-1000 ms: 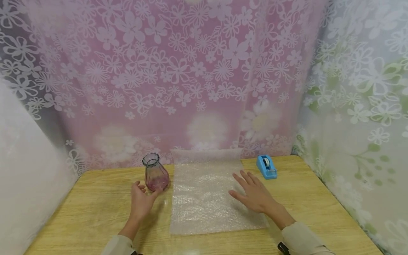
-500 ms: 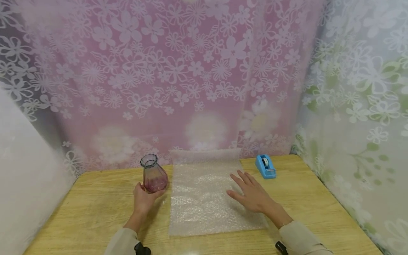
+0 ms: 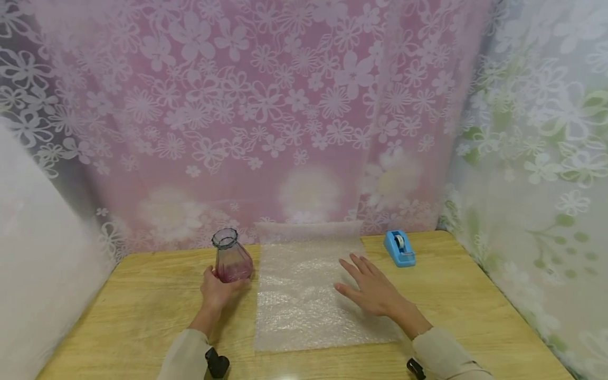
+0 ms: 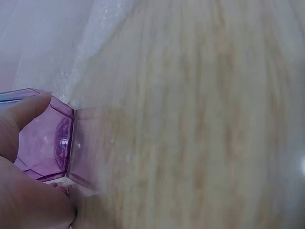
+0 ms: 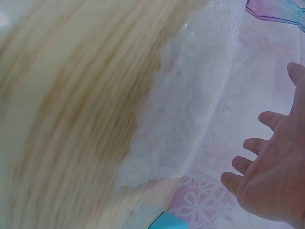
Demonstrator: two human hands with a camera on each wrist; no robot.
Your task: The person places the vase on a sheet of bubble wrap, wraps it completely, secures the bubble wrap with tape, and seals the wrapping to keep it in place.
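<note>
A faceted glass vase (image 3: 235, 263), clear at the neck and pink-purple lower down, is upright at the left of the table. Its lower part is gripped by my left hand (image 3: 219, 291), thumb across the front; the other fingers are mostly hidden behind the glass. In the left wrist view the thumb lies along the purple side of the vase (image 4: 45, 138). A sheet of bubble wrap (image 3: 304, 301) lies flat beside the vase. Over its right part is my right hand (image 3: 372, 290), fingers straight and spread, holding nothing. Whether it touches the sheet I cannot tell.
A blue tape dispenser (image 3: 400, 249) with a roll of tape stands at the back right of the wooden table (image 3: 470, 311). Flower-patterned curtains (image 3: 294, 105) hang behind and at the sides. The far end of the bubble wrap runs up against the back curtain.
My left hand has moved in from beside the vase and taken hold of its lower part. The right hand has shifted slightly left over the bubble wrap, fingers still spread.
</note>
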